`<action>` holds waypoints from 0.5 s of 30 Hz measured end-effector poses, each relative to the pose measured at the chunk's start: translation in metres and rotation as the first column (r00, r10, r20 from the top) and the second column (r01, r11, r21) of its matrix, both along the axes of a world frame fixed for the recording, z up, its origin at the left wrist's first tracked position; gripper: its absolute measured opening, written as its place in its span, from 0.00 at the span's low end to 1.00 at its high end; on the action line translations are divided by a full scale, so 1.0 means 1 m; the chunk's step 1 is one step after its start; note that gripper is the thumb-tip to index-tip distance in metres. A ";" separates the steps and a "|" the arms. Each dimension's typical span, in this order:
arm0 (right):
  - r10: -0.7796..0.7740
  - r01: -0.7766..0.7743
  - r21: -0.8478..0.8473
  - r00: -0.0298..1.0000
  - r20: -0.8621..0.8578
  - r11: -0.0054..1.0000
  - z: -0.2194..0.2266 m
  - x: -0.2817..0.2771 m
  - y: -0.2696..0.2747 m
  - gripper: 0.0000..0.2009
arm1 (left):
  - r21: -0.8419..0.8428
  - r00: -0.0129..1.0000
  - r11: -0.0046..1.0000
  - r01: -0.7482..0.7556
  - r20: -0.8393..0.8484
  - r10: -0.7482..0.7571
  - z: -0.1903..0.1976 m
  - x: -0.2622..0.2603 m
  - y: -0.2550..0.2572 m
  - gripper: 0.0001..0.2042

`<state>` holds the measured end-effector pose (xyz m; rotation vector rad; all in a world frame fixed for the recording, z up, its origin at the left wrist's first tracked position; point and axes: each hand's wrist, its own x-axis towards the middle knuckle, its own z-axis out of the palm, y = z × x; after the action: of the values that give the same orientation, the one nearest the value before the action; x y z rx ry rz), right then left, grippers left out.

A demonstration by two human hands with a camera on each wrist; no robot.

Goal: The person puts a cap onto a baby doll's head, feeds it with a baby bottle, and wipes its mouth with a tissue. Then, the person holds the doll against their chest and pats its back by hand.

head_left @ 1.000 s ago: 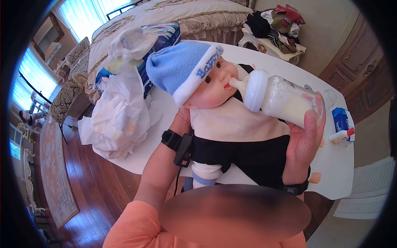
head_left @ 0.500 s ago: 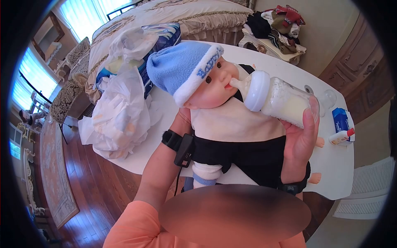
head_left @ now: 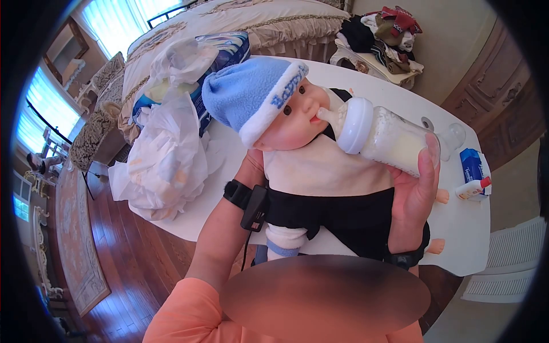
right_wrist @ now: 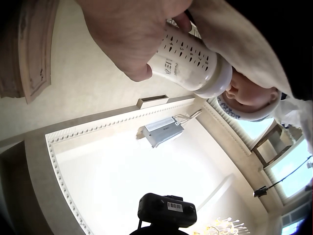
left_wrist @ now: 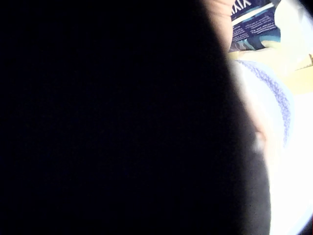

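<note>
A baby doll (head_left: pixel 329 168) in a blue knit hat (head_left: pixel 246 97) lies across the person's left forearm. The left hand is behind the doll's head and neck; only its wrist side (head_left: pixel 255 162) shows, and its fingers are hidden in the head view. In the left wrist view, part of the hand (left_wrist: pixel 222 19) appears beside the hat. The right hand (head_left: pixel 416 191) grips the lower end of a milk bottle (head_left: pixel 394 140), thumb on one side. The bottle's nipple (head_left: pixel 327 115) touches the doll's mouth. In the right wrist view the hand (right_wrist: pixel 134 34) curls round the bottle (right_wrist: pixel 186 58).
On the white table (head_left: pixel 457 228) are a crumpled plastic bag (head_left: pixel 166 160), blue packages (head_left: pixel 231 47), a clear cap (head_left: pixel 456 135), a blue box (head_left: pixel 472 164) and a small red-capped bottle (head_left: pixel 473 188). Folded clothes (head_left: pixel 389 40) and a bed (head_left: pixel 274 23) stand beyond.
Since the first frame, the right hand has shifted slightly left and down along the bottle's base, and the bottle's lower end has tilted a little. The doll and left arm look still.
</note>
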<state>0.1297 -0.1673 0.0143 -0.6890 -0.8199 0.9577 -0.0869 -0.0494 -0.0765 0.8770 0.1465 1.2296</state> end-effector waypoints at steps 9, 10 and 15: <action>-0.016 0.016 0.010 1.000 0.004 1.000 0.001 -0.001 -0.001 0.30 | -0.109 0.981 0.991 0.083 0.183 -0.062 0.025 0.001 -0.025 0.20; -0.016 0.016 0.010 1.000 0.004 1.000 0.002 -0.001 -0.001 0.30 | -0.117 0.977 0.989 0.088 0.203 -0.063 0.025 0.001 -0.025 0.20; -0.015 0.015 0.011 1.000 0.004 1.000 0.002 0.000 -0.002 0.30 | -0.101 0.982 0.991 0.093 0.174 -0.074 0.025 0.002 -0.023 0.20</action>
<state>0.1301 -0.1691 0.0160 -0.6872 -0.8217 0.9378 -0.0852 -0.0729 -0.0514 0.6743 0.0385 1.2007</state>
